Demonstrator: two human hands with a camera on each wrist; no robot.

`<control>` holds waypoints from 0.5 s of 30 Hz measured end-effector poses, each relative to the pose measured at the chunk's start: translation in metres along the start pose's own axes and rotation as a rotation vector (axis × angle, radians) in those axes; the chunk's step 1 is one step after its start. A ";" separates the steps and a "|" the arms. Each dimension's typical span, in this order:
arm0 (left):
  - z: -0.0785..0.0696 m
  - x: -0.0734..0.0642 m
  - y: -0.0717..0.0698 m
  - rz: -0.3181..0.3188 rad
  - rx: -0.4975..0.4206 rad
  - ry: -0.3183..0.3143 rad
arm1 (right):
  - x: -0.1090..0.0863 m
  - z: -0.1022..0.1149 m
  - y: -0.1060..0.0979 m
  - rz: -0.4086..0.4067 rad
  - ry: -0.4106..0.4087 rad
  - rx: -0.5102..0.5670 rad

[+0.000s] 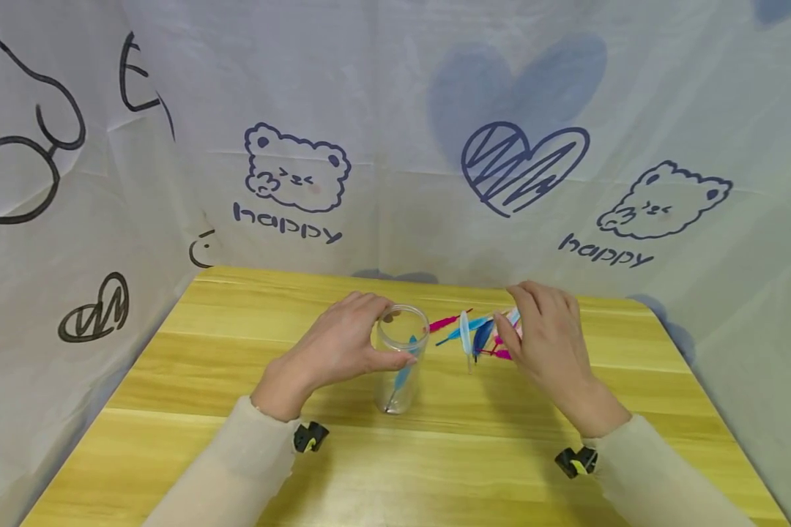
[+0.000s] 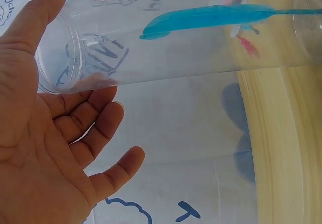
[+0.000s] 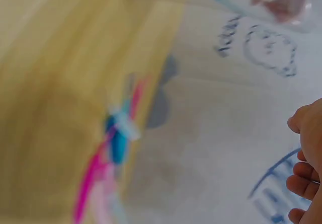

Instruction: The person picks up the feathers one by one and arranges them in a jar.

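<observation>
A clear plastic jar [image 1: 410,391] stands upright on the table, and a blue feather [image 2: 211,18] leans inside it. My left hand [image 1: 343,340] grips the jar near its rim, thumb on the near side and fingers on the far side. To the right of the jar lies a loose pile of feathers: a pink feather [image 1: 443,323], a white feather [image 1: 464,335], a dark blue feather [image 1: 482,337] and several others. Over the right end of the pile hovers my right hand [image 1: 555,344], fingers loosely bent. In the right wrist view nothing shows between its fingers.
The wood-patterned table [image 1: 237,439] ends at a printed cloth backdrop [image 1: 395,205] behind the pile. More of the cloth hangs along the left and right sides. Small black devices sit on both wrists.
</observation>
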State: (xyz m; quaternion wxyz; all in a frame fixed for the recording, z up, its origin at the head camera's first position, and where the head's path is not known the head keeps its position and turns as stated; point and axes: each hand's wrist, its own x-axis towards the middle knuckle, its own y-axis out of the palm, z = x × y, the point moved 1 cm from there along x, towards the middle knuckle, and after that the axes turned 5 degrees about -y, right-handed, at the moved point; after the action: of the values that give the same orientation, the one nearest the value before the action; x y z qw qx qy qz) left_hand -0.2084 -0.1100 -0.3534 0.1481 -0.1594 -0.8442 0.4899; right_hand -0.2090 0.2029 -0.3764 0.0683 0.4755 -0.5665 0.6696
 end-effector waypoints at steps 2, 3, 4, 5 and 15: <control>0.000 0.000 0.000 0.001 0.000 0.001 | -0.016 -0.007 0.006 0.061 0.012 -0.026; -0.001 0.000 0.000 0.001 0.001 0.003 | -0.024 -0.010 0.008 0.098 0.019 -0.039; -0.001 0.000 0.000 0.000 0.002 0.004 | -0.032 -0.013 0.011 0.140 0.028 -0.052; -0.001 0.000 0.000 0.000 0.003 0.004 | -0.039 -0.015 0.014 0.184 0.041 -0.062; -0.002 -0.001 -0.001 0.010 -0.007 -0.002 | -0.084 -0.013 0.033 0.629 0.218 0.009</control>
State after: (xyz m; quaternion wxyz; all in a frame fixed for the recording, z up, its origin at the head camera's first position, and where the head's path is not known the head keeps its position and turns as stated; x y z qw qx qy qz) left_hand -0.2070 -0.1089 -0.3514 0.1443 -0.1634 -0.8452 0.4879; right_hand -0.1919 0.2395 -0.4586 -0.0836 0.2030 -0.6718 0.7075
